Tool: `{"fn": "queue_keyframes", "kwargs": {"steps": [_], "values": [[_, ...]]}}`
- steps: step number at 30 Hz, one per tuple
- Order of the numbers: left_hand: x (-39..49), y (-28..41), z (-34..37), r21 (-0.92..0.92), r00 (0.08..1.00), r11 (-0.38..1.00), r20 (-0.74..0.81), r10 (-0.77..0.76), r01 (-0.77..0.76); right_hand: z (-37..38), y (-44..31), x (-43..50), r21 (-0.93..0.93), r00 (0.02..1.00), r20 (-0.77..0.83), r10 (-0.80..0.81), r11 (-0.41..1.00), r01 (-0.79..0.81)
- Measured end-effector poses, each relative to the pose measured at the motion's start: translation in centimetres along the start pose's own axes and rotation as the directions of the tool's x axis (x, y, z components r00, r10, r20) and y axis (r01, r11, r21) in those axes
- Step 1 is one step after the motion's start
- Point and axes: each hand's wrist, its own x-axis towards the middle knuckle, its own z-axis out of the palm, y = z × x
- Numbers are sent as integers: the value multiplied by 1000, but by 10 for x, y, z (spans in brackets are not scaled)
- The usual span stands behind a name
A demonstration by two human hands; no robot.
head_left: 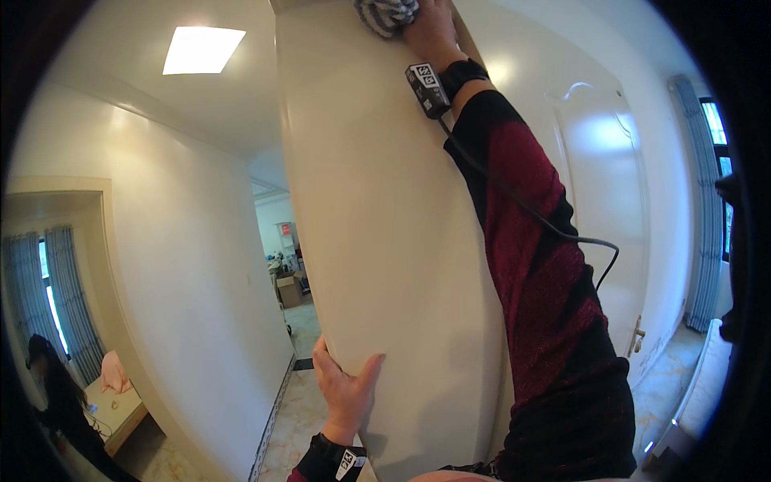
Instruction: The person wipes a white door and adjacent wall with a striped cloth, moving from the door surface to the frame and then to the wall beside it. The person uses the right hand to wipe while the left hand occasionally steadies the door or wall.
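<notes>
A broad cream door jamb [385, 241] rises in front of me. High up on it, my right hand [430, 30] holds a grey-and-white striped cloth [385, 15] against the surface; the top of that hand is cut off by the picture's rim. Lower down, my left hand [346, 385] grips the jamb's left edge, with its thumb flat on the face and the fingers wrapped behind, partly hidden. Each wrist wears a black band with a small sensor box; a cable [542, 223] runs from the right sensor box [427, 90] along the sleeve.
At right stands a white panelled door [602, 181] with a metal handle [637, 337], and beyond it a blue curtain [699, 211]. Left, through another doorway [108, 241], a person in dark clothes [60, 397] is beside a bed [123, 416]. A cardboard box [290, 289] sits farther back.
</notes>
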Motion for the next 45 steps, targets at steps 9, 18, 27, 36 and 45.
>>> {"fn": "queue_keyframes", "kwargs": {"steps": [9, 18, 27, 36, 45], "values": [[-1, 6, 2, 62, 999, 998, -28, 19, -17, -77, -64, -81, -140, 979, 126, -158, 975, 175], [-1, 1, 2, 61, 999, 998, -35, 17, -15, -179, -135, -169, -9, 961, 242, -133, 990, 139], [3, 6, 0, 91, 997, 993, -16, 73, -71, -276, -200, -277, 229, 806, 521, -279, 956, 183], [4, 6, -3, 81, 998, 995, -5, 61, -61, -253, -173, -263, 405, 662, 564, -494, 864, 299], [2, 13, -3, 113, 999, 993, -17, 39, -36, -136, -113, -146, -65, 914, 361, -185, 973, 222]]}}
